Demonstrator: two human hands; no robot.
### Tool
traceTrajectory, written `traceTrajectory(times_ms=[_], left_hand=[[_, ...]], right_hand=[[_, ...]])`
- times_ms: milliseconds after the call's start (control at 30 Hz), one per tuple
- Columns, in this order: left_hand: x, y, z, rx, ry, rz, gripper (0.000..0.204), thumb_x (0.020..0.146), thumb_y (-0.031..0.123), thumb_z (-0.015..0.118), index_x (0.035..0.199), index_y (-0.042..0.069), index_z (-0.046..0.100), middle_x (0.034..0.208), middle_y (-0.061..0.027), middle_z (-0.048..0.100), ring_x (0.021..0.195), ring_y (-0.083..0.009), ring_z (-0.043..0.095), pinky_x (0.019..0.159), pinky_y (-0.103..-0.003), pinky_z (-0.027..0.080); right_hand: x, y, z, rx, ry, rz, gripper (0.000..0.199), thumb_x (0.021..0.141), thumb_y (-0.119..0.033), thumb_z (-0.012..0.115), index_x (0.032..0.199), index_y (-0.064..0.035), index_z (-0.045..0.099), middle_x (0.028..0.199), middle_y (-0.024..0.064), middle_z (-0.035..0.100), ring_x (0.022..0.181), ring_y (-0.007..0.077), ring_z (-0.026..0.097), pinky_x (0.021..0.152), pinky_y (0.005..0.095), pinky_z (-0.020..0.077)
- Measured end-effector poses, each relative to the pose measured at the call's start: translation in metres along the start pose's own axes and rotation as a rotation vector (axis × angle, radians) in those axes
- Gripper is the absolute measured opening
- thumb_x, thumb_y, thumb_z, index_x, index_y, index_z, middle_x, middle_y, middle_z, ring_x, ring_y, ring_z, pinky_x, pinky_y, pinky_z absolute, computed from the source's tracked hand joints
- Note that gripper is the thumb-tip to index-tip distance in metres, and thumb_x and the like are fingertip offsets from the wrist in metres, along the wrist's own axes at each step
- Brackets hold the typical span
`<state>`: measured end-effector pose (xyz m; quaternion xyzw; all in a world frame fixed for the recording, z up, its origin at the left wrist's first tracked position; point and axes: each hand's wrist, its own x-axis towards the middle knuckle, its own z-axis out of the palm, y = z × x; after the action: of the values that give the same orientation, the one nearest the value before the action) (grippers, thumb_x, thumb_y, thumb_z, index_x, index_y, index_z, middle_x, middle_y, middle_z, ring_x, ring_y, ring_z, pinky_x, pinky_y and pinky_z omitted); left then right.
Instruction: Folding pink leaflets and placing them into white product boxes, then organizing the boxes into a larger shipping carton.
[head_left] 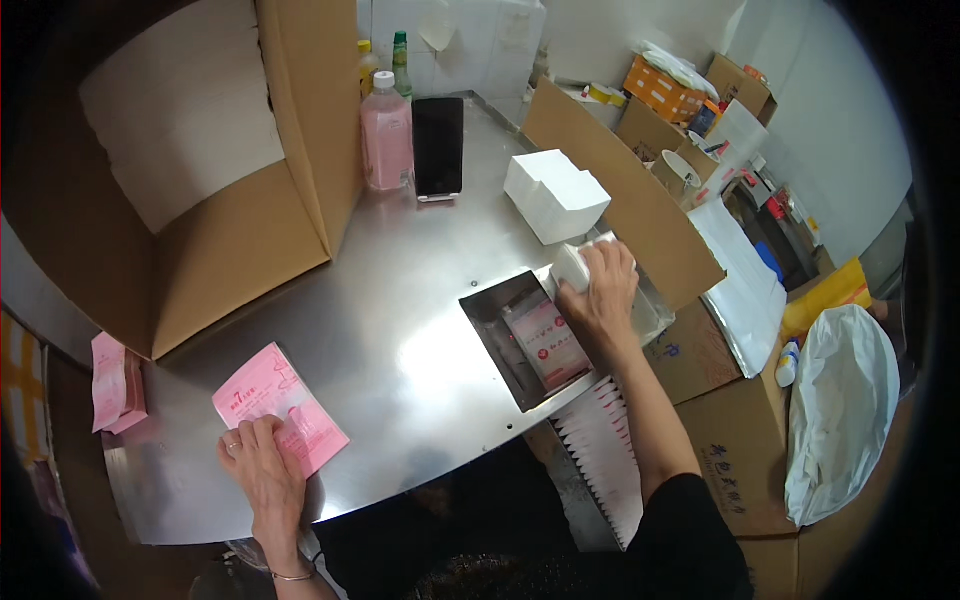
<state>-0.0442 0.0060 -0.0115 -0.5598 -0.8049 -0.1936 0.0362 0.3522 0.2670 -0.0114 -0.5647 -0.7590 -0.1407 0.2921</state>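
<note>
A flat pink printed packet (280,400) lies at an angle on the left of the steel table (400,300). My left hand (265,455) grips its near-left edge with curled fingers. On the right, my right hand (605,295) is closed around a small white stack of paper napkins (571,268), beside a rectangular opening in the tabletop. Inside that opening sits a pink-and-white printed pack (548,345). A larger white stack of folded paper (557,195) stands just beyond my right hand.
A large open cardboard box (235,255) fills the back left. Behind the table's middle stand a pink liquid bottle (387,135) and a dark phone (438,148) on a stand. More pink packets (118,385) sit at the left edge. Cardboard boxes (735,455) and a white plastic bag (840,410) crowd the right.
</note>
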Motion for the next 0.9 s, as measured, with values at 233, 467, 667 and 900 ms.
traceTrajectory(times_ms=[233,467,667,900], left_hand=[[0.016,0.008,-0.022,0.058,0.004,0.179,0.025,0.079,-0.003,0.059,0.101,0.007,0.058,0.098,-0.0132,0.055,0.099,-0.0347,0.052,0.098,-0.049,0.037],[0.012,0.112,0.034,-0.273,-0.027,0.542,0.022,0.076,0.001,0.064,0.097,0.005,0.061,0.093,-0.0145,0.052,0.088,-0.0338,0.052,0.077,-0.046,0.041],[0.01,0.118,0.054,-0.25,0.058,0.517,0.015,0.081,0.004,0.063,0.096,0.005,0.06,0.09,-0.0142,0.051,0.084,-0.0317,0.051,0.071,-0.043,0.039],[0.008,0.126,0.052,-0.393,-0.007,0.578,0.015,0.083,0.005,0.068,0.094,0.004,0.058,0.088,-0.0132,0.051,0.082,-0.0298,0.05,0.071,-0.041,0.038]], right_hand=[[-0.02,-0.008,-0.034,-0.076,0.141,-0.059,0.029,0.082,-0.02,0.072,0.105,-0.0041,0.066,0.107,0.0132,0.061,0.11,0.0326,0.055,0.094,0.0492,0.0389],[-0.02,-0.001,-0.032,-0.03,0.056,0.052,0.014,0.088,-0.016,0.067,0.092,-0.004,0.071,0.097,0.0104,0.062,0.098,0.029,0.057,0.086,0.0449,0.0411],[-0.023,-0.002,-0.031,0.01,0.146,0.011,0.014,0.089,-0.017,0.066,0.093,-0.0062,0.073,0.097,0.0094,0.063,0.097,0.0285,0.057,0.084,0.0441,0.0409],[-0.017,0.0,-0.041,0.012,0.013,0.086,0.015,0.089,-0.014,0.065,0.095,-0.0042,0.074,0.096,0.0095,0.063,0.097,0.0287,0.057,0.085,0.0444,0.0404]])
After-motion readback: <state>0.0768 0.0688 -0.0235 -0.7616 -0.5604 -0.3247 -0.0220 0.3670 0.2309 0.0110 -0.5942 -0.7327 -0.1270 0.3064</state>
